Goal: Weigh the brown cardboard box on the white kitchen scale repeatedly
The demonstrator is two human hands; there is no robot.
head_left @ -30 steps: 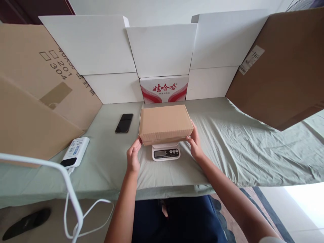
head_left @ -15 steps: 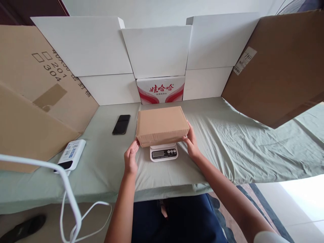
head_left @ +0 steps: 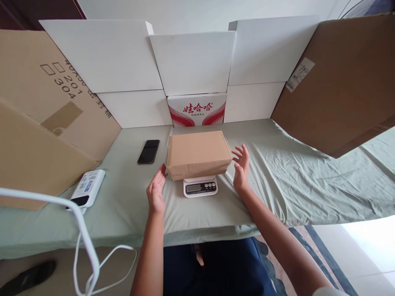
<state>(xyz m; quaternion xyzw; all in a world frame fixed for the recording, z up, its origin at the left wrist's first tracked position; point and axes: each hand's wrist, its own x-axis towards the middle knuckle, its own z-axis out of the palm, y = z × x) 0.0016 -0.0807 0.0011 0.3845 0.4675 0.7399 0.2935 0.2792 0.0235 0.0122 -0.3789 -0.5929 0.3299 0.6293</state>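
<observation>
A closed brown cardboard box [head_left: 198,152] rests on a small white kitchen scale [head_left: 200,187] whose display and buttons face me. My left hand [head_left: 156,189] hovers open just off the box's near left corner, fingers apart, holding nothing. My right hand [head_left: 241,168] is open too, a short gap away from the box's right side. Neither hand touches the box.
A black phone [head_left: 148,151] lies left of the box on the green cloth [head_left: 293,176]. A white power bank [head_left: 87,188] with a white cable [head_left: 86,242] sits at the left edge. White boxes [head_left: 191,61], a red-printed carton [head_left: 197,109] and brown cardboard sheets [head_left: 342,78] wall the table.
Both hands have let go of the box and drawn outward, fingers spread. The box stays on the scale.
</observation>
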